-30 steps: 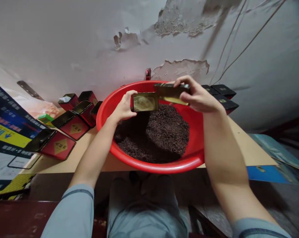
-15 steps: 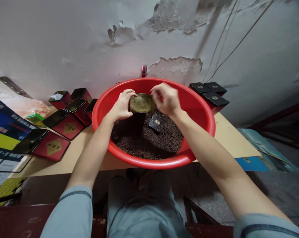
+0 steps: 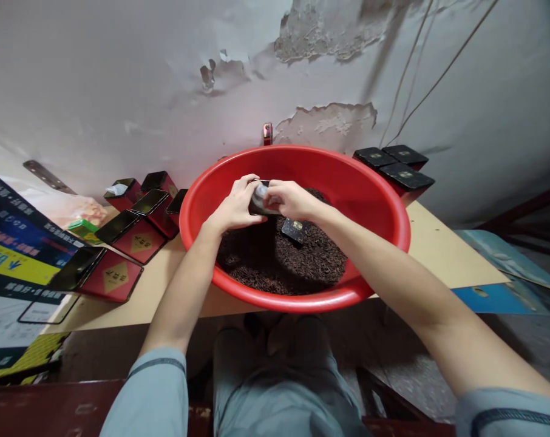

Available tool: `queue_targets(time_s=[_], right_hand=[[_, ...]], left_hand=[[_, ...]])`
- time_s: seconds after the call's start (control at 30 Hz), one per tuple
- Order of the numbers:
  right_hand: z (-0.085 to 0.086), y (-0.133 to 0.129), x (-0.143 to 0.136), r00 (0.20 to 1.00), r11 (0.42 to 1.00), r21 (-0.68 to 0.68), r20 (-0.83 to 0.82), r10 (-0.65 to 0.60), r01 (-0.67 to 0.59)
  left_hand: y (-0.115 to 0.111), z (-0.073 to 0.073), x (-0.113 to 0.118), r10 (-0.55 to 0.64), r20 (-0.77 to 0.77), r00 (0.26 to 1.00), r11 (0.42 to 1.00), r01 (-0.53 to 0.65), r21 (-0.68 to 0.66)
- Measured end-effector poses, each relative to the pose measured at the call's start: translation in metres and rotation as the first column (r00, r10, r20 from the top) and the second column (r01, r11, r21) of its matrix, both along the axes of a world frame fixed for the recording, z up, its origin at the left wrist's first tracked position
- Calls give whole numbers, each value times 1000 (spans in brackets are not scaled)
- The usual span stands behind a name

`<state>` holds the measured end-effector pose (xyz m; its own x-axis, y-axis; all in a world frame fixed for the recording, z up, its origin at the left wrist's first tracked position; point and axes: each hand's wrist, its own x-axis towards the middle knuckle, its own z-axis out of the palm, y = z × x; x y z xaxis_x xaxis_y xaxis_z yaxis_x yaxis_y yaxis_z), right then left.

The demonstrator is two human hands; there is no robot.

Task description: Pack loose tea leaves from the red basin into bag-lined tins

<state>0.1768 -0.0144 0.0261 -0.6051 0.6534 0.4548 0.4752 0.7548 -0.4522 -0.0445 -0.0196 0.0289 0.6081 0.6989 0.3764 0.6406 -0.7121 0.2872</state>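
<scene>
My left hand (image 3: 237, 207) is closed around the side of a small open tin (image 3: 255, 209), held over the red basin (image 3: 297, 303). A clear plastic bag (image 3: 259, 194) shows at the tin's mouth. My right hand (image 3: 288, 199) is at the mouth too, fingers curled in and pinching the bag; its fingertips are partly hidden. Below lie dark, twisted dried leaves (image 3: 275, 273), like loose tea, covering the basin's bottom. A black lid (image 3: 295, 229) with a gold mark rests on the leaves under my right hand.
Several open red and black tins (image 3: 122, 279) stand or lie on the board table (image 3: 452, 249) left of the basin. To the right are several black-lidded tins (image 3: 405, 176). A peeling wall (image 3: 166, 97) rises behind, and a printed board (image 3: 20, 261) leans at far left.
My right hand has come down and left onto the tin's mouth and closed on the bag. The tin has tipped so its inside shows less. The whole view has shifted slightly.
</scene>
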Motion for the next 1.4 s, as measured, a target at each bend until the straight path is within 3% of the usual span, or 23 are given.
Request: queue_targets(time_s=[0.1, 0.17, 0.3, 0.4, 0.5, 0.57, 0.63, 0.7, 0.83, 0.93, 1.07, 1.17, 1.3, 1.4], right_hand=[[-2, -6, 5, 990, 995, 94, -142, -9, 22], [-4, -9, 6, 973, 986, 119, -211, -89, 116], [-4, -10, 8, 893, 938, 60, -333, -305, 342], [1, -10, 13, 815, 899, 52, -448, -368, 434], [7, -13, 17, 778, 919, 44, -549, -305, 392], [13, -16, 20, 845, 973, 46, -506, -172, 226], [19, -19, 24, 946, 999, 44, -325, -8, 23], [23, -20, 28, 990, 995, 31, -102, 96, -93], [19, -15, 33, 990, 994, 53, 114, 87, -94], [9, -10, 31, 982, 995, 81, 185, 38, -53], [5, -5, 29, 987, 990, 115, 124, -100, 86], [8, 0, 31, 990, 981, 133, -15, -137, 138], [4, 9, 32, 966, 973, 117, -195, -172, 197], [-2, 15, 29, 936, 972, 50, -283, -208, 231]], left_hand=[[6, -2, 2, 86, 108, 990, 996, -82, -40], [8, -3, 4, 129, 160, 979, 992, -128, -22], [7, -7, 5, 233, 158, 960, 969, -243, 50], [6, -9, 7, 358, 133, 924, 923, -371, 98], [7, -11, 10, 442, 80, 893, 890, -448, 82], [7, -9, 13, 469, 60, 881, 881, -472, 40], [6, -7, 14, 463, 87, 882, 885, -465, 4], [5, -3, 14, 437, 141, 888, 898, -439, -16], [-3, -1, 15, 417, 194, 888, 903, -429, 17], [-11, -2, 15, 410, 100, 906, 910, -414, 22], [-21, 4, 12, 296, -70, 953, 955, -297, -4], [-29, 15, 12, 221, -31, 975, 973, -218, 81], [-34, 20, 18, 270, 74, 960, 956, -277, 98], [-28, 12, 19, 283, 14, 959, 958, -284, 52]])
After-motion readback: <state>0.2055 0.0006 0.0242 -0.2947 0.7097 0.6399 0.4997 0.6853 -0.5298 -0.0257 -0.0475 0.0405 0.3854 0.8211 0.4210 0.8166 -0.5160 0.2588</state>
